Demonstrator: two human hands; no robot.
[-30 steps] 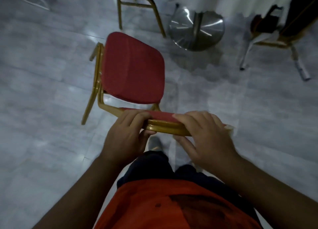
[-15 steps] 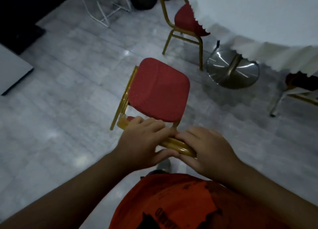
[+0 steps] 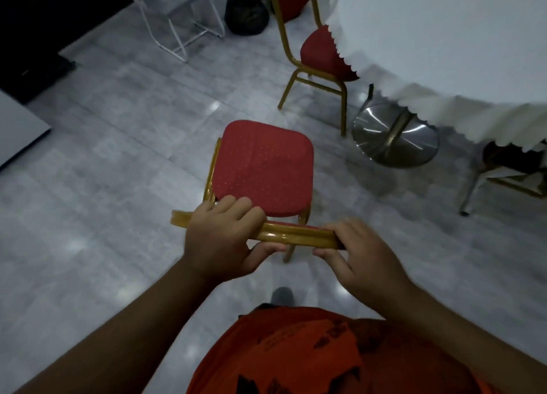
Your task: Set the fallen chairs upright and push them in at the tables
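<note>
A chair with a red seat (image 3: pixel 263 168) and gold frame stands upright on the grey floor in front of me, its seat facing the table. My left hand (image 3: pixel 222 239) grips the top rail of its backrest (image 3: pixel 296 236) near the left end. My right hand (image 3: pixel 361 257) grips the same rail at the right end, thumb underneath. The round table with a white scalloped cloth (image 3: pixel 444 53) is at the upper right, a short way beyond the chair.
A second red and gold chair (image 3: pixel 319 56) is tucked under the table's left side. The table's steel base (image 3: pixel 393 136) sits right of my chair. Another chair frame (image 3: pixel 500 183) shows at far right. A white folding stand (image 3: pixel 177 17) and black bag (image 3: pixel 245 11) are behind.
My view has lifted, bringing the table and tucked chair into sight. The chair is now level and upright, and my hands have spread apart along the top rail.
</note>
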